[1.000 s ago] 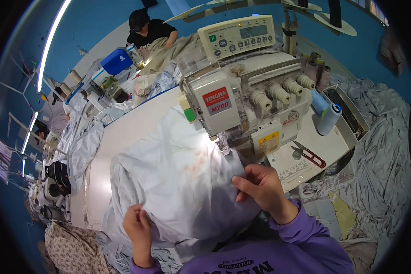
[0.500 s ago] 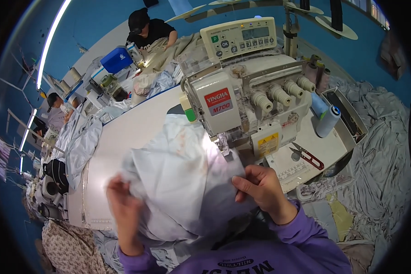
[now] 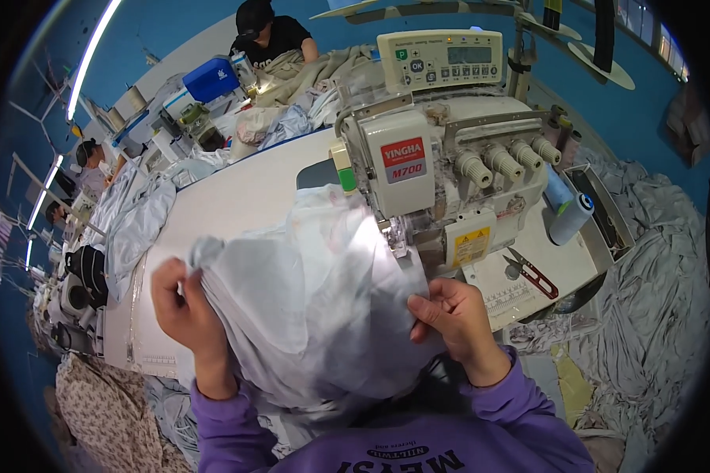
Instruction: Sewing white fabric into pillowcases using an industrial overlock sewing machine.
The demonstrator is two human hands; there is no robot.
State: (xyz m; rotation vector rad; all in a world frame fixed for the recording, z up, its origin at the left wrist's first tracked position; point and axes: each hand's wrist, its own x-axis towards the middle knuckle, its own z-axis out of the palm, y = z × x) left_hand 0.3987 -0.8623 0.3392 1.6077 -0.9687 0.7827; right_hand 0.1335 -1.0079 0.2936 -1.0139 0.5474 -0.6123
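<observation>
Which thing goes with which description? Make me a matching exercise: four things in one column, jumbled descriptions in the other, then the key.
Things:
1. Cloth
2. Scissors
3. Front thread spool
4. Right sleeve

Descriptions:
A. Light blue, standing beside the open box
B. Purple, around the forearm behind the right hand
C. Pale, held up at one side by the left hand, partly under the sewing machine
D. Red-handled, lying on the worktop

Right pairs: 1-C, 2-D, 3-A, 4-B.
</observation>
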